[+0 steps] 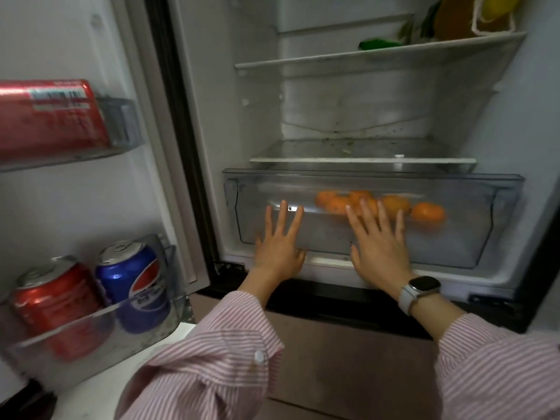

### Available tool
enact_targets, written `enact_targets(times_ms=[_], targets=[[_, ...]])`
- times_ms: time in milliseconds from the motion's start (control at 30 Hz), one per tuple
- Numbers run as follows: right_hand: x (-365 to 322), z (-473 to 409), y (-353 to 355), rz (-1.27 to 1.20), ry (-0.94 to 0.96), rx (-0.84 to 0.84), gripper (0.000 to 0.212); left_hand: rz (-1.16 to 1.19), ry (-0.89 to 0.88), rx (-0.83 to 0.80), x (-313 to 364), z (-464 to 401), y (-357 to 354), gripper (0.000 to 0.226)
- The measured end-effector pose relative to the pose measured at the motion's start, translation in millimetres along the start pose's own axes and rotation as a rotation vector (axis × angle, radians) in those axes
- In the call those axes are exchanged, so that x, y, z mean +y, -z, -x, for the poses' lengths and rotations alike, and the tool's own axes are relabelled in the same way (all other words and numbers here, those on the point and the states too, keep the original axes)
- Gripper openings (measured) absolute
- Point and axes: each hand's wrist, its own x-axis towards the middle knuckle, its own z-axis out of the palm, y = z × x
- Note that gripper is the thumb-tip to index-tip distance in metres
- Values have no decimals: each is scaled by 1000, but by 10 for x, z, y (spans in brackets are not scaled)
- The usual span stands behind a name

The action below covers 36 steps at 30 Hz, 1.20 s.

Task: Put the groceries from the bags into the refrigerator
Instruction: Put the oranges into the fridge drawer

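My left hand (280,245) and right hand (378,242) lie flat, fingers straight, side by side on the front of the crisper drawer (472,234), gripping nothing. The oranges (394,204) sit inside it, toward its right. I judge I'm closing the drawer; next, an even push.

At the lower centre of the frame a clear crisper drawer (472,237) holds a row of oranges (427,213) on its floor, toward its right half. Just above it lies a glass shelf (363,160) with a few dark specks on it. In the upper right, a higher shelf (333,60) carries a green item (378,43) and a white-edged bag (491,22). On the left, the lower door rack (91,344) holds a red can (57,304) and a blue can (136,283) side by side, and the upper door rack (69,159) bears a red pack (48,116).
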Motion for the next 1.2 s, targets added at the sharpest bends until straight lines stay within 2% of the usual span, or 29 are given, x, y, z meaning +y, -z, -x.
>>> enact_targets(times_ms=[233, 400, 500, 633, 733, 833, 933, 967, 1067, 1200], targets=[[294, -362, -36, 32, 10, -216, 76, -10, 12, -139, 21, -485, 85, 85], [430, -557, -269, -15, -39, -331, 74, 11, 59, -198, -19, -775, -138, 83], [492, -541, -422, 9, -32, -305, 71, 56, 121, -193, -99, -819, -301, 85], [487, -500, -474, -30, -21, -246, 65, 45, 112, -194, -88, -838, -342, 81], [319, -454, -388, -222, -80, -242, 58, 96, 110, -44, 23, -728, -289, 68], [24, -248, -315, -385, -68, -179, 52, 200, 106, 256, 149, -312, -266, 55], [-363, 228, -319, -601, -46, 4, 48, 264, 89, 548, 152, 436, -423, 45], [-499, 413, -342, -671, -28, 54, 45, 275, 99, 592, 109, 716, -523, 45], [-900, 1008, -465, -753, 64, 72, 39, 196, 222, 486, -111, 1551, -808, 45], [-1559, 1822, -589, -773, 166, -193, 42, 58, 466, 228, -542, 2708, -1030, 46]])
